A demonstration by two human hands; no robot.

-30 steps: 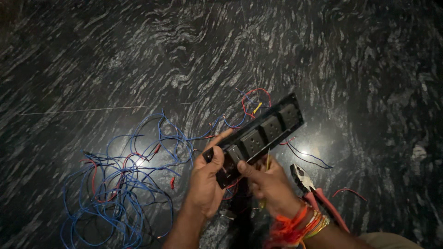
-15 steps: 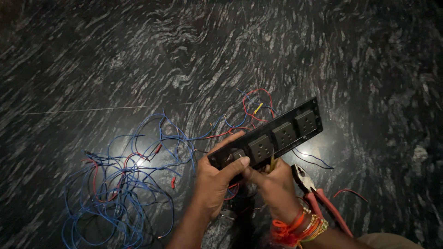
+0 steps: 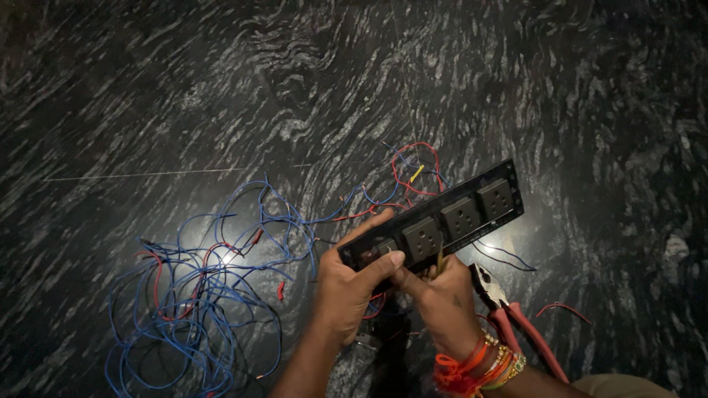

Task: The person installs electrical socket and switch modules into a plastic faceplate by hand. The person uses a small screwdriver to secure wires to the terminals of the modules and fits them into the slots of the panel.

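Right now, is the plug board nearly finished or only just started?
Partly done, it seems: three sockets sit in the black socket panel. Left hand grips its end while right hand works underneath. Loose blue and red wires and pliers lie on the floor, so wiring probably remains.

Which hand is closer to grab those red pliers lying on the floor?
Probably the right hand. The red-handled pliers lie just beside it on the floor, while the left hand grips the far end of the black socket panel, away from them.
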